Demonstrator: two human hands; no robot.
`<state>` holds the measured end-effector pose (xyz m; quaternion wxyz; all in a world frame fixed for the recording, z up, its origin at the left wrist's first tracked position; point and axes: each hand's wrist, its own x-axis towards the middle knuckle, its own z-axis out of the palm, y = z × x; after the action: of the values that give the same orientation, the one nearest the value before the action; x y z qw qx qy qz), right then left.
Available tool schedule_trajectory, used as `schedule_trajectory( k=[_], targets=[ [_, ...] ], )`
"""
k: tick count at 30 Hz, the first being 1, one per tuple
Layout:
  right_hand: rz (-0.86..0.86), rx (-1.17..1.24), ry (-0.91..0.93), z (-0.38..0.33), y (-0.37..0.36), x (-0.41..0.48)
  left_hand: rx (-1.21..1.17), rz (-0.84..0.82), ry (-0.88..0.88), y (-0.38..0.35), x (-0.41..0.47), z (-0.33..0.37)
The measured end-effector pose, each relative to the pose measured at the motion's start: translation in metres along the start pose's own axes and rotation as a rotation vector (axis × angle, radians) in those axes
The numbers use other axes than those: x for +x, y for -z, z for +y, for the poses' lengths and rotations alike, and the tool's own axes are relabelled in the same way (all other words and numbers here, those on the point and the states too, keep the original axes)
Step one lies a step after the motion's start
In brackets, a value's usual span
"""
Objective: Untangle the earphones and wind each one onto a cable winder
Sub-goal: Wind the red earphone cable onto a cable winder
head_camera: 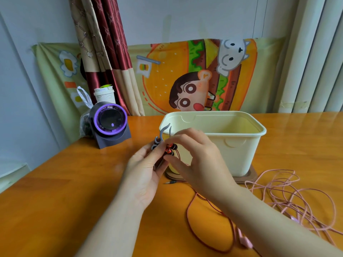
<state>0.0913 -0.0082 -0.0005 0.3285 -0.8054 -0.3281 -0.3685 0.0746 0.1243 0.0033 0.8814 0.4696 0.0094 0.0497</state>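
Head view, left hand (146, 164): fingers curled round a grey cable winder (159, 139), held above the table (65, 182).
Right hand (194, 154): fingertips pinch the red earbuds (169, 148) against the winder's right side.
Red cable (187, 216): trails under the right wrist onto the table; its jack plug (169, 182) lies below the hands.
Pink earphones (289, 193): loose tangle on the table, apart from both hands.
Hidden: winder's lower half, behind the left fingers.
Writing: cup (104, 95) label too small to read.
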Motion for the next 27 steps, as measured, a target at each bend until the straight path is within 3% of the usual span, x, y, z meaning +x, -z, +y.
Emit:
schedule_trajectory(
  k=[14,20,27],
  targets=[
    [0.079,0.080,0.064,0.019,-0.002,-0.004,-0.149,0.049,0.152,-0.007,-0.003,-0.007],
    [0.036,0.113,0.047,0.021,0.003,0.000,0.019,0.070,0.160,0.001,0.002,-0.006],
    [-0.060,0.107,0.033,0.026,0.013,0.006,0.180,-0.045,0.088,0.010,0.004,-0.001]
  ],
)
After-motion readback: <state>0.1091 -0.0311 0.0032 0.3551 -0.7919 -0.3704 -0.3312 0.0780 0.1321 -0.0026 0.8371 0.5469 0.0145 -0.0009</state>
